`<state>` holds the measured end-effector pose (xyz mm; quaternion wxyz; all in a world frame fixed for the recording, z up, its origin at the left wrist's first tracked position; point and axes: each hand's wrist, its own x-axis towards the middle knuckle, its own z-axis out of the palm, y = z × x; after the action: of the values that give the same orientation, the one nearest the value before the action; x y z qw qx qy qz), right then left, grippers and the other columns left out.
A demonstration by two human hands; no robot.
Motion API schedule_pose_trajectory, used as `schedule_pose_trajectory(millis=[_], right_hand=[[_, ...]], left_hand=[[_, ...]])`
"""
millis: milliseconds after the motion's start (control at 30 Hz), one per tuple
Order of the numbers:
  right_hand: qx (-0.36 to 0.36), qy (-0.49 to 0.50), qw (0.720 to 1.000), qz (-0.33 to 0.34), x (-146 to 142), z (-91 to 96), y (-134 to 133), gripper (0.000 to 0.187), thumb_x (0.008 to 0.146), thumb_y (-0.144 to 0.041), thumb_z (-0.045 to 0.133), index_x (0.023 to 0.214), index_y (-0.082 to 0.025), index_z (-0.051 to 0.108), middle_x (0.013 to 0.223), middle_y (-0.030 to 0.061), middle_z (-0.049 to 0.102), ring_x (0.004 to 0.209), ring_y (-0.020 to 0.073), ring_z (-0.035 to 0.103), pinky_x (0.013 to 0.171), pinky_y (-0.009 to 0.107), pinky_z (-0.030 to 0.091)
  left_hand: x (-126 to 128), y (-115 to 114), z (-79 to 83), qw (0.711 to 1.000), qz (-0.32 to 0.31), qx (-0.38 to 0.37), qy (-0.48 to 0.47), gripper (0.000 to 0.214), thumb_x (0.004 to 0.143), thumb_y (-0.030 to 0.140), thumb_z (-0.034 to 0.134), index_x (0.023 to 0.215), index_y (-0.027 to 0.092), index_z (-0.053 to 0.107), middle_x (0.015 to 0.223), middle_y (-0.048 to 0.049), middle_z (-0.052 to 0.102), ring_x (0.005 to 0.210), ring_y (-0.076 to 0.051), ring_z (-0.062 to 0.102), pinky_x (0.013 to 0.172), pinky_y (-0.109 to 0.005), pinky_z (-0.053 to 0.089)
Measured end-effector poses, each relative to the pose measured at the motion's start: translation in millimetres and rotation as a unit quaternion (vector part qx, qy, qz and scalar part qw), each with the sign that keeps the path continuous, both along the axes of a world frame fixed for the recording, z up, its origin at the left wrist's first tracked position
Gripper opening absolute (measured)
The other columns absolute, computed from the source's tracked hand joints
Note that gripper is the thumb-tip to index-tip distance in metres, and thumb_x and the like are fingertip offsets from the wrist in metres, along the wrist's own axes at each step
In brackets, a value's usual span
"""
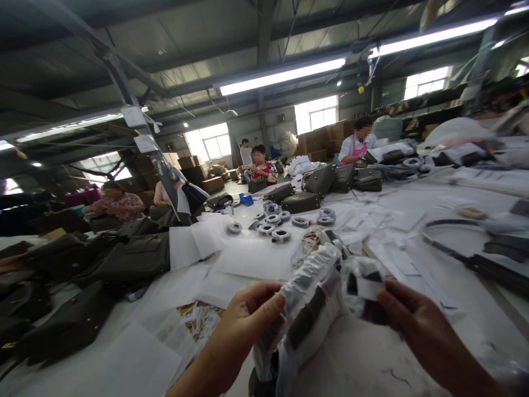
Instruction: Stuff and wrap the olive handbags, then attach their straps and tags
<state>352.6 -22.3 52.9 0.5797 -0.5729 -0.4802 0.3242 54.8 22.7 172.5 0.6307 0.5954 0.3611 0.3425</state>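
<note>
Holding a wrapped bundle (318, 298), dark pieces inside crinkled white wrapping, the person keeps it raised just above the counter (363, 358), between the two hands. The left hand (248, 314) is curled closed, thumb and fingers pinching the bundle's near-left edge. The right hand (413, 320) reaches in from the other side, its fingertips against the rounded end that carries a white label; whether it grips or only touches there I cannot tell.

The wrapping looks thin and slippery, so the handling probably goes best with the left pinch kept firm on the wrapping together with the dark piece inside. The right hand should work the labelled end gently, so nothing tears or slides out.

Beyond the hands lie white paper sheets (256, 256) and a cluster of small rolls (273, 220). Olive bags (132, 253) are heaped well to the left of the left hand. Other people sit at work far beyond.
</note>
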Motion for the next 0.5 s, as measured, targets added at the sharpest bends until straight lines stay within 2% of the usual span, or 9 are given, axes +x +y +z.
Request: schedule_pose_trajectory(millis=[100, 200, 333, 400, 500], right_hand=[[-0.027, 0.039, 0.994, 0.094, -49.9, 5.5, -18.0, 0.039, 0.082, -0.062, 0.067, 0.082, -0.024, 0.072, 0.062, 0.0003, 0.053, 0.055, 0.0152, 0.043, 0.052, 0.028, 0.037], [-0.011, 0.123, 0.979, 0.160, -84.9, 19.7, -7.8, 0.036, 0.084, -0.059, 0.067, 0.090, -0.024, 0.075, 0.073, 0.0015, 0.059, 0.064, 0.0156, 0.048, 0.059, 0.029, 0.041], [0.009, 0.258, 0.939, 0.229, -107.1, 40.7, 6.5, 0.038, 0.082, -0.054, 0.073, 0.106, -0.024, 0.075, 0.089, 0.0025, 0.065, 0.076, 0.0160, 0.057, 0.074, 0.030, 0.049], [0.020, 0.282, 0.926, 0.252, -112.6, 50.8, 7.7, 0.038, 0.081, -0.051, 0.076, 0.109, -0.025, 0.075, 0.095, 0.0030, 0.067, 0.082, 0.0164, 0.060, 0.082, 0.031, 0.051], [0.047, 0.274, 0.926, 0.255, -117.4, 62.9, 4.5, 0.039, 0.080, -0.049, 0.077, 0.111, -0.025, 0.075, 0.100, 0.0038, 0.069, 0.087, 0.0174, 0.062, 0.086, 0.032, 0.051]], left_hand=[[6.3, -0.8, 1.5, 0.999, -0.001, 0.025, 0.022, 0.041, 0.080, 0.053, 0.072, 0.098, 0.016, 0.075, 0.084, -0.0042, 0.070, 0.074, -0.014, 0.062, 0.065, -0.020, 0.049], [12.0, 2.0, -0.6, 0.996, 0.021, 0.073, 0.050, 0.039, 0.081, 0.053, 0.071, 0.096, 0.017, 0.074, 0.086, -0.0036, 0.072, 0.077, -0.016, 0.063, 0.068, -0.021, 0.049], [16.3, 8.2, -2.6, 0.984, 0.053, 0.142, 0.095, 0.041, 0.080, 0.053, 0.072, 0.099, 0.017, 0.073, 0.084, -0.0044, 0.070, 0.076, -0.016, 0.062, 0.067, -0.023, 0.049], [17.1, 10.0, -1.2, 0.979, 0.062, 0.166, 0.102, 0.042, 0.078, 0.052, 0.073, 0.100, 0.016, 0.072, 0.083, -0.0041, 0.068, 0.072, -0.015, 0.060, 0.064, -0.023, 0.048], [15.9, 11.8, 2.0, 0.971, 0.078, 0.203, 0.100, 0.046, 0.077, 0.052, 0.074, 0.106, 0.017, 0.068, 0.079, -0.0006, 0.063, 0.068, -0.013, 0.057, 0.059, -0.022, 0.046]])
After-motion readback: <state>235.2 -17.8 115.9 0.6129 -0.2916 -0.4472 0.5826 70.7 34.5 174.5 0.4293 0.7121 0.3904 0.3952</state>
